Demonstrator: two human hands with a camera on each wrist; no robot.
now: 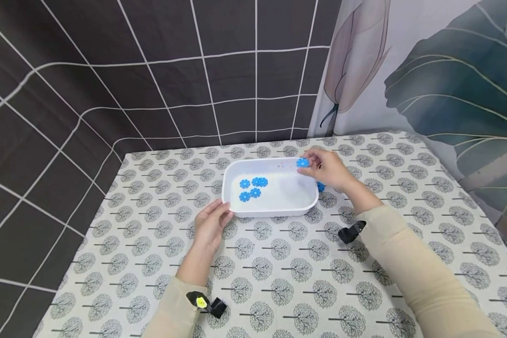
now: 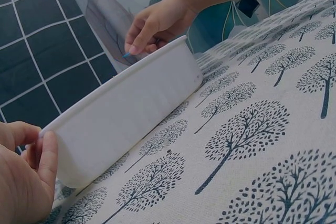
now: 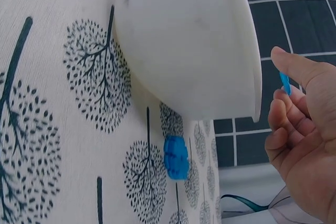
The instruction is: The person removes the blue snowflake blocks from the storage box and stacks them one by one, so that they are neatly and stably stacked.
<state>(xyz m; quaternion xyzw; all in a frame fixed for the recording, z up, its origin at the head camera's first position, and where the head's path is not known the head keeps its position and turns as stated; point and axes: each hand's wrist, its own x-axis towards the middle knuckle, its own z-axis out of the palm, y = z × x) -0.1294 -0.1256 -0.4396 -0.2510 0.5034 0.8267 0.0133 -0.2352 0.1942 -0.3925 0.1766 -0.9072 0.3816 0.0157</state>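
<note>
A white plastic tub (image 1: 274, 212) stands on the table with several blue notched discs (image 1: 245, 196) lying flat at its left end. My left hand (image 1: 211, 224) grips the tub's near left corner, its thumb (image 2: 48, 163) against the outer wall. Above the tub's far right corner, my right hand (image 1: 330, 170) pinches another blue notched disc (image 1: 303, 162) between thumb and fingers. That disc shows nearly edge-on in the right wrist view (image 3: 285, 83). Outside the tub's right end, a blue ribbed piece (image 3: 176, 157) rests on the cloth, partly hidden by my right hand in the head view.
The table is covered by a cloth (image 1: 279, 277) printed with trees. Behind it hangs a dark curtain (image 1: 228, 80) with a white grid, and a leaf-patterned curtain (image 1: 448, 84) hangs at the right. Small pinkish marks (image 1: 282, 165) show on the tub's far inner wall.
</note>
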